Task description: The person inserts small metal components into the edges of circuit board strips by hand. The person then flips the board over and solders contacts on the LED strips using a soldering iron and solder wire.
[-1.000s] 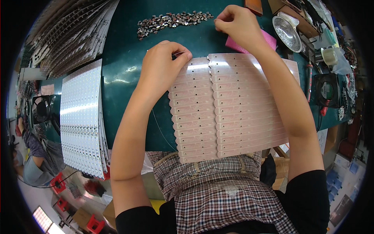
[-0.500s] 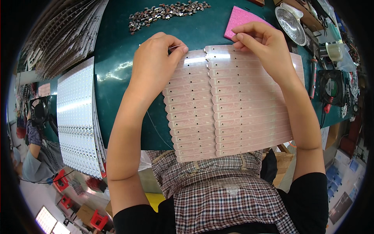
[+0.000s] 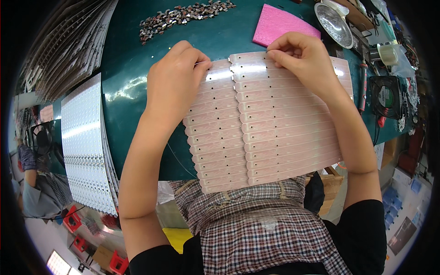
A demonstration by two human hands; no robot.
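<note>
Two pale pinkish panels of joined strips with small dark holes lie overlapping before me, the left panel [image 3: 213,119] and the right panel [image 3: 288,119]. My left hand [image 3: 176,82] is closed in a pinch at the left panel's far edge, with a thin pale wire [image 3: 200,62] between thumb and finger. A thin strand [image 3: 179,160] trails past my left forearm to the panel's near left edge. At the right panel's far edge, my right hand [image 3: 305,59] pinches thumb and fingers together. Whatever they hold is too small to make out.
Small metallic parts [image 3: 183,17] lie piled at the back. Beyond my right hand is a pink foam sheet [image 3: 284,25], with a metal bowl [image 3: 333,25], a red-handled tool [image 3: 363,89] and a fan [image 3: 386,97] at right. White LED panels [image 3: 82,137] are stacked left; another person's arm [image 3: 30,167] shows farther left.
My right hand has come down slightly, its fingertips now at the right panel's far edge. My left hand keeps its pinch. The whole view has shifted a little.
</note>
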